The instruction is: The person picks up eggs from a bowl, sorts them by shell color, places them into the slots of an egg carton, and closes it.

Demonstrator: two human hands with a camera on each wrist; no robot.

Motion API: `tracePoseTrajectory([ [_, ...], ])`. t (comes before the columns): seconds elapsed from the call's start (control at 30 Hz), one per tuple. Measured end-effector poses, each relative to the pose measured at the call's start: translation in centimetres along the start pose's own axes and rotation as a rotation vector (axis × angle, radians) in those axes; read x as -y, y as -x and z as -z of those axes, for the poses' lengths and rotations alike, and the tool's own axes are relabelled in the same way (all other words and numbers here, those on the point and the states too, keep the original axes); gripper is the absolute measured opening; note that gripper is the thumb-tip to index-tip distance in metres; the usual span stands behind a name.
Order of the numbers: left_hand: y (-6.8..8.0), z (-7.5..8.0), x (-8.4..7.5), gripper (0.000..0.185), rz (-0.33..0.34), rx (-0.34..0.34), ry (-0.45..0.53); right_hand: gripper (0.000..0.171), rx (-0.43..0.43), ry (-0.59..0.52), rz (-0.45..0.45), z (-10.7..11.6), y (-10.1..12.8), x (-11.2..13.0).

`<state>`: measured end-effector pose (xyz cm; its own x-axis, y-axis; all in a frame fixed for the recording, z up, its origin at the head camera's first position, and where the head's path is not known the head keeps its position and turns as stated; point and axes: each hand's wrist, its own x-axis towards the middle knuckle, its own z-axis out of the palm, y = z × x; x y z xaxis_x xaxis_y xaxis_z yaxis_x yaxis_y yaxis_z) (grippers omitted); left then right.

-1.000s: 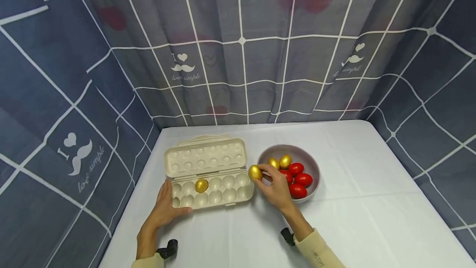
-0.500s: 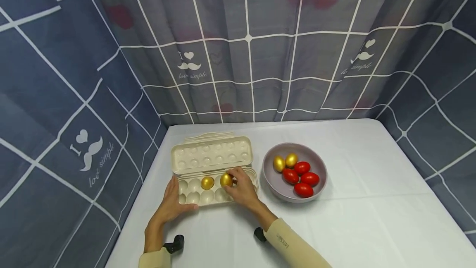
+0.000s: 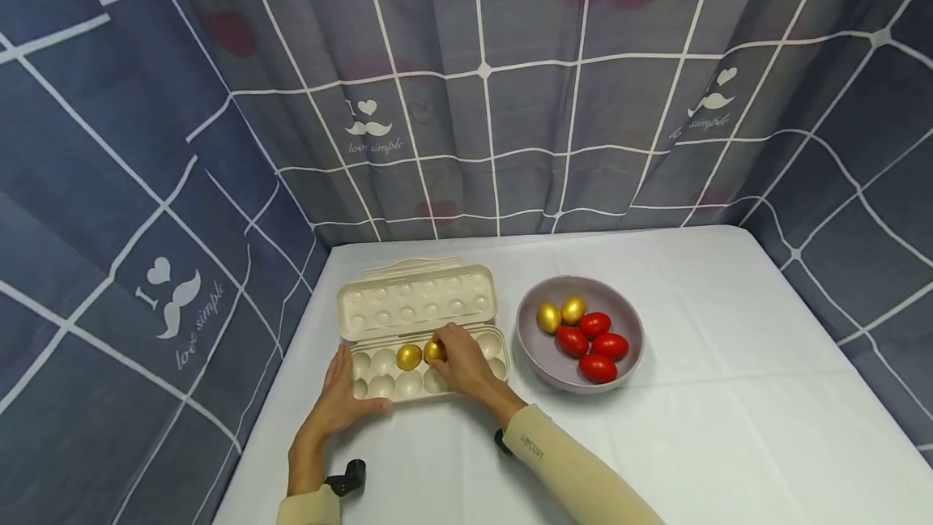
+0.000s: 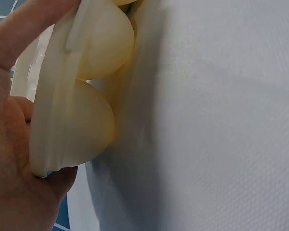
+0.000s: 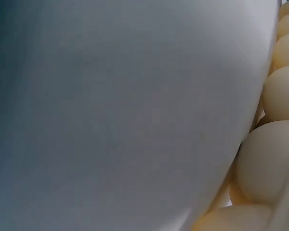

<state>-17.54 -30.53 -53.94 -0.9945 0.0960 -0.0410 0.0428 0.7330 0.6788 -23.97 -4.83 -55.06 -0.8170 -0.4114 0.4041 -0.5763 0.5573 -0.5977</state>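
A cream egg carton [image 3: 419,391] lies with its lid [image 3: 419,300] folded back at the left of the table. My left hand [image 3: 337,405] grips its left end, thumb along the front edge and fingers round the side; the left wrist view shows the rounded cups [image 4: 89,127] within this grasp. One golden egg [image 3: 408,357] sits in the carton's back row. Just right of it, my right hand [image 3: 466,364] pinches a second golden egg [image 3: 434,350] down at a back-row cup, its fingers partly covering the egg. In the right wrist view only the carton's cups [image 5: 267,161] and white tablecloth appear.
Right of the carton stands a mauve bowl [image 3: 534,364] with two golden eggs [image 3: 561,313] and several red eggs [image 3: 598,368]. A white cloth covers the table [image 3: 700,322]. Grey checked curtains [image 3: 525,128] hang behind and at both sides.
My right hand has carried the golden egg left from beside the bowl to the carton, then lowered it next to the first egg. The left hand keeps its place on the carton.
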Motion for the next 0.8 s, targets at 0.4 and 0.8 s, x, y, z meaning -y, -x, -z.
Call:
tracePoseTrajectory([
  [0.4, -0.6, 0.1, -0.2, 0.138, 0.026, -0.015, -0.001, 0.046, 0.021, -0.065, -0.056, 0.6, -0.4, -0.4],
  [0.8, -0.1, -0.5, 0.0, 0.139, -0.003, -0.038, 0.019, 0.049, -0.107, -0.239, -0.055, 1.5, 0.9, -0.9],
])
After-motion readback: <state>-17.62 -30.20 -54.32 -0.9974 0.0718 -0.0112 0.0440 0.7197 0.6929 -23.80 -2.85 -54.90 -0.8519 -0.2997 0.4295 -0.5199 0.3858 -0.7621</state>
